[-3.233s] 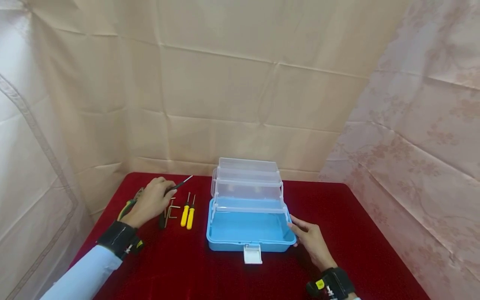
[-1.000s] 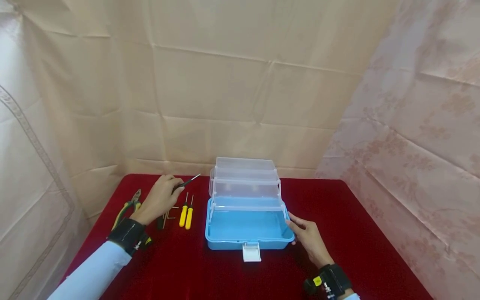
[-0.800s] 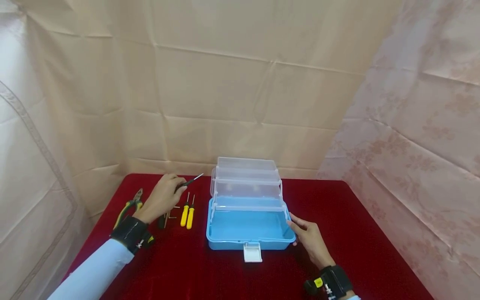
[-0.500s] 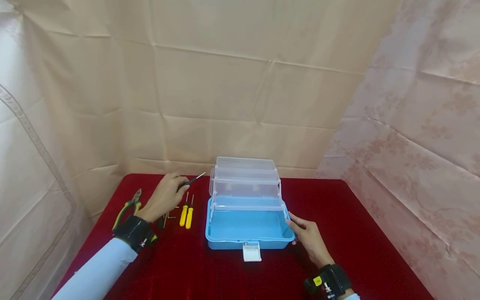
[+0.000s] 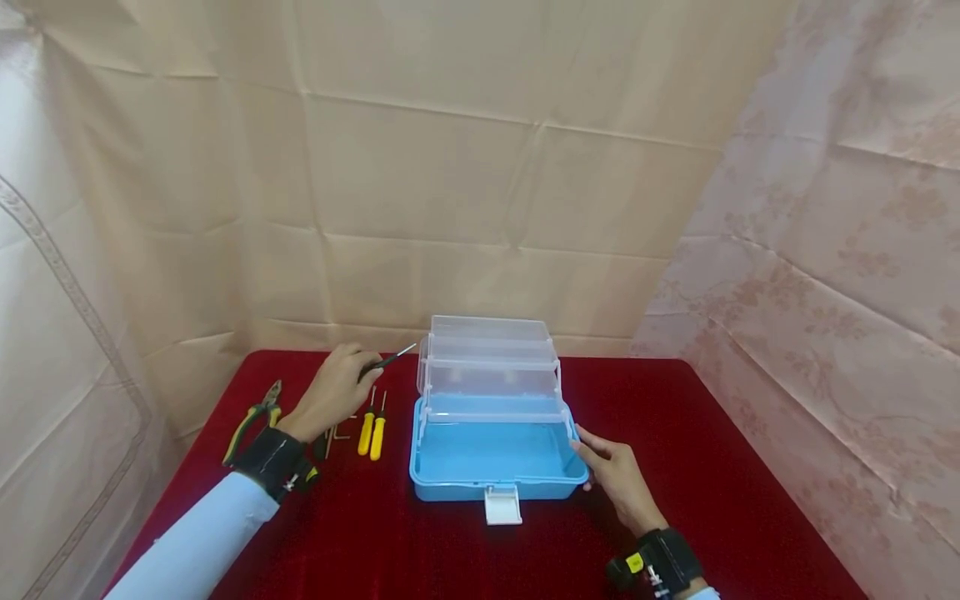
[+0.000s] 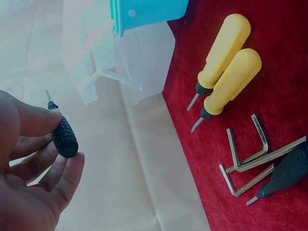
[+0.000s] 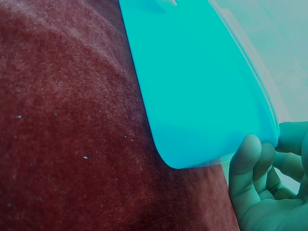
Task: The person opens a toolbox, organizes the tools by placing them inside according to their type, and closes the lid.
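Raised over the back left of the table, my left hand [image 5: 333, 392] holds a small screwdriver [image 6: 66, 137] by its ribbed black handle, between thumb and fingers. Its shaft points right, toward the toolbox. The blue toolbox [image 5: 457, 492] stands with its lid up and clear trays [image 5: 495, 375] fanned out behind; no tools show in its base. At the box's right side, my right hand [image 5: 618, 479] grips the wall near the rim, thumb and fingers on it. In the right wrist view, fingertips [image 7: 248, 149] meet the box's corner.
Left of the box lie two yellow-handled screwdrivers [image 6: 233, 84], several hex keys [image 6: 260, 159] and another black screwdriver [image 6: 288, 171]. Pliers [image 5: 258, 417] with green-and-yellow handles lie farther left. A white latch [image 5: 503, 507] hangs at the box's front. Cloth drapes rise behind the red-covered table.
My left hand has moved right with the screwdriver, toward the box, and the pliers now show fully behind it. The right hand keeps its place on the box.
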`<state>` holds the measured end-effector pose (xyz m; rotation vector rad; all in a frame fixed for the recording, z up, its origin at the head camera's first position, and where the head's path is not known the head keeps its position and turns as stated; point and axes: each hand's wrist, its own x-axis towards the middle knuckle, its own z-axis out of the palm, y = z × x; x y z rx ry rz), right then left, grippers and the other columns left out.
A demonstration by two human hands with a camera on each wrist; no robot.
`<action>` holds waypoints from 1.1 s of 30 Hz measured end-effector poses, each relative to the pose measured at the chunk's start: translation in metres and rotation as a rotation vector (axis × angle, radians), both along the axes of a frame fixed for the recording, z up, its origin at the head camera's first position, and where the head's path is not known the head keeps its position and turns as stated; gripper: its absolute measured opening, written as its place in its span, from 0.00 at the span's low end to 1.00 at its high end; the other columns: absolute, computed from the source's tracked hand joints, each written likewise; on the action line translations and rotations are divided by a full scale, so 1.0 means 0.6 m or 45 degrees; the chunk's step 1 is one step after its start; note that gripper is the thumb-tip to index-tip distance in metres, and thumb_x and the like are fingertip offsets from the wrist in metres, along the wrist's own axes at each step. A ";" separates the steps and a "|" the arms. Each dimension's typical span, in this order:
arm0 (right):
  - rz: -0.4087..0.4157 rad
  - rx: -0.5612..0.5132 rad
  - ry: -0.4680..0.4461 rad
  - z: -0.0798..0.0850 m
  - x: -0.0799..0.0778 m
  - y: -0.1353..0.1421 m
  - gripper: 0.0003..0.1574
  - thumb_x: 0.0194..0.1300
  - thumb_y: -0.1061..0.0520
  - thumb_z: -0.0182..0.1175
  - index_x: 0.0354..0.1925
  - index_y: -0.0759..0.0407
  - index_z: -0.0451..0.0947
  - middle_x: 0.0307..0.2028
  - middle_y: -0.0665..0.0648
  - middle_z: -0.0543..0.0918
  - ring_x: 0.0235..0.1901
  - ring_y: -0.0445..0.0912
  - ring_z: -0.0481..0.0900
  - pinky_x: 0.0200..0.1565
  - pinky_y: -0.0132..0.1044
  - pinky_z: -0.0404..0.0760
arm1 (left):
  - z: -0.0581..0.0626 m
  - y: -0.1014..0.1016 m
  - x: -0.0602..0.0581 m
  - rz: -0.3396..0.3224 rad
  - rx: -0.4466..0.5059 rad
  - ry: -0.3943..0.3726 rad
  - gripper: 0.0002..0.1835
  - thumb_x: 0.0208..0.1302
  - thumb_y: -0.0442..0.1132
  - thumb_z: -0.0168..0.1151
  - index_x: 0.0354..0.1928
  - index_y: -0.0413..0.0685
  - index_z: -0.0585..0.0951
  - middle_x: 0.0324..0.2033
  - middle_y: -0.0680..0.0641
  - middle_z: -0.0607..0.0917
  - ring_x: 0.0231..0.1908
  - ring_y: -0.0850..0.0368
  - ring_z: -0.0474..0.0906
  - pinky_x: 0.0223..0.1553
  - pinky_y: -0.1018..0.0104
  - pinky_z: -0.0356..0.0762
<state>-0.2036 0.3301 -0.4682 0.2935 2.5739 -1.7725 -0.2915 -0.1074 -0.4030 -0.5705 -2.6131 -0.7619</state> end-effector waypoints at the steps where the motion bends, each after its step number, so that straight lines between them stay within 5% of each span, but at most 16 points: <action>1: 0.001 -0.001 0.003 0.000 0.000 0.000 0.38 0.64 0.41 0.63 0.69 0.50 0.70 0.36 0.61 0.84 0.23 0.51 0.75 0.31 0.41 0.78 | 0.000 0.000 -0.001 0.000 0.003 -0.001 0.15 0.63 0.41 0.66 0.48 0.41 0.83 0.42 0.45 0.79 0.43 0.50 0.69 0.46 0.55 0.74; 33: -0.013 -0.016 -0.007 -0.001 0.003 -0.001 0.37 0.63 0.42 0.64 0.68 0.49 0.72 0.44 0.58 0.85 0.24 0.52 0.79 0.31 0.40 0.80 | 0.013 0.022 -0.016 -0.047 -0.048 0.017 0.17 0.64 0.39 0.65 0.53 0.41 0.82 0.44 0.44 0.78 0.47 0.49 0.68 0.46 0.55 0.75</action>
